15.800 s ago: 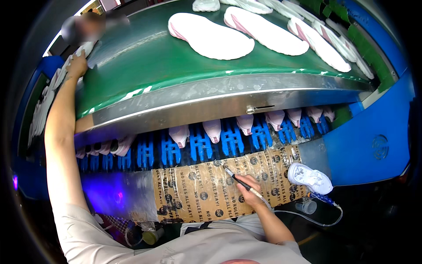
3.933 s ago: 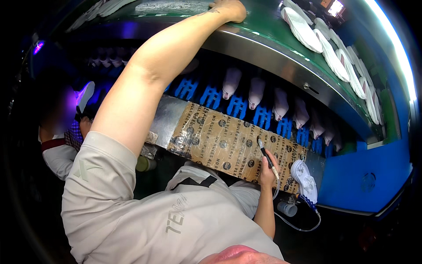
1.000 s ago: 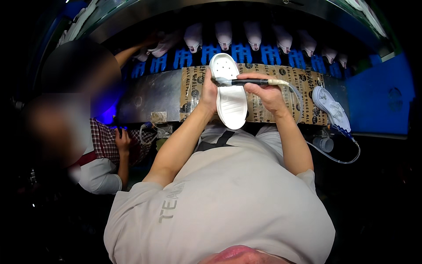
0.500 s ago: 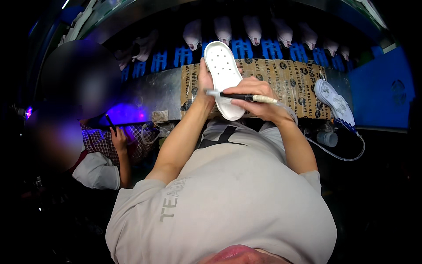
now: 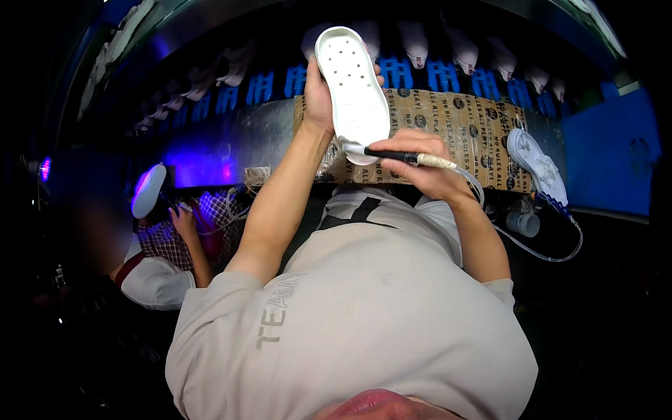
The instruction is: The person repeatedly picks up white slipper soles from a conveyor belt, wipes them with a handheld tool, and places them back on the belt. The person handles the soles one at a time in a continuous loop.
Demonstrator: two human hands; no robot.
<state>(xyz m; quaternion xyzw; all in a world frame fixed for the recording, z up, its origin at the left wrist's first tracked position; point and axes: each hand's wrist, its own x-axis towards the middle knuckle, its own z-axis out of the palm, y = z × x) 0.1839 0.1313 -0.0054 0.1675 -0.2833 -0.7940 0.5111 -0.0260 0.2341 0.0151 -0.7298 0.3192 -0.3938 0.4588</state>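
Observation:
A white shoe sole (image 5: 360, 112) with small holes in its far half is held up over the bench in my left hand (image 5: 319, 101). That hand's fingers wrap behind the sole, and some tips show past its right edge. My right hand (image 5: 420, 164) grips a black-handled brush (image 5: 393, 155), pale-wrapped at its rear, where a clear tube leads off. The brush's light bristles (image 5: 352, 148) touch or lie very close to the rim at the sole's near end.
Printed brown cardboard (image 5: 458, 133) covers the bench. A white shoe (image 5: 537, 166) lies at its right end, beside a blue panel (image 5: 605, 154). Shoes on blue racks (image 5: 442, 75) line the back. A clear cup (image 5: 523, 223) stands below the bench edge. A co-worker at left holds another sole (image 5: 148, 191).
The sole has moved up and away from my body, its near end included. The brush has shifted slightly, from the sole's left side to its near end. The co-worker's sole has come into view.

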